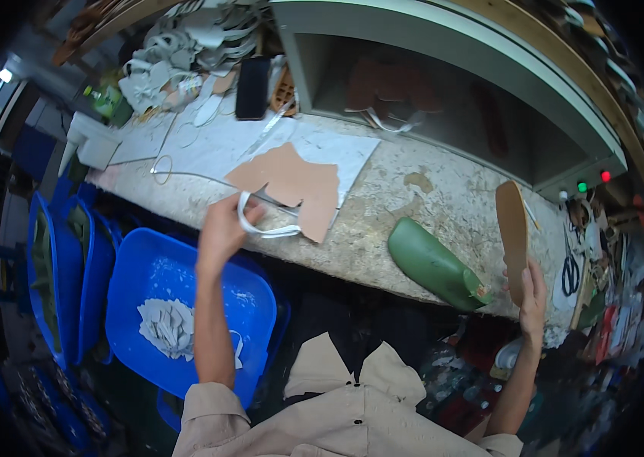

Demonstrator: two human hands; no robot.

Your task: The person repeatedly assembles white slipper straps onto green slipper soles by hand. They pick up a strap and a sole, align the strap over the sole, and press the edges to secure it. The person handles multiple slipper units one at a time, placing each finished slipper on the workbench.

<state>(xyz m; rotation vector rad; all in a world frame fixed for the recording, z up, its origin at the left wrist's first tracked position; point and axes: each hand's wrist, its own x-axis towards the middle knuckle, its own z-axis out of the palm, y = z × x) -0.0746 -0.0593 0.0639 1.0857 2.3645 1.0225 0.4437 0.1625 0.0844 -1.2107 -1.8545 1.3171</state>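
Right of the plain green shoe last (pixel 438 260) is a tan-brown sole-shaped piece (pixel 513 232); left of the last are a pinkish-tan flat piece (pixel 295 179) and a white strap (pixel 280 232). The surface (pixel 368 209) around the last is mottled cream and grey with brown blotches. Farther left of the last, a bright blue tub (pixel 135 278) contains pale grey pieces (pixel 166 329).

the left hand (pixel 220 232) touches a white strap (pixel 280 231) while the right hand (pixel 534 301) holds a brown insole (pixel 512 225).

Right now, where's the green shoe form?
The green shoe form lies on the workbench, right of centre in the head view, just left of the right hand.
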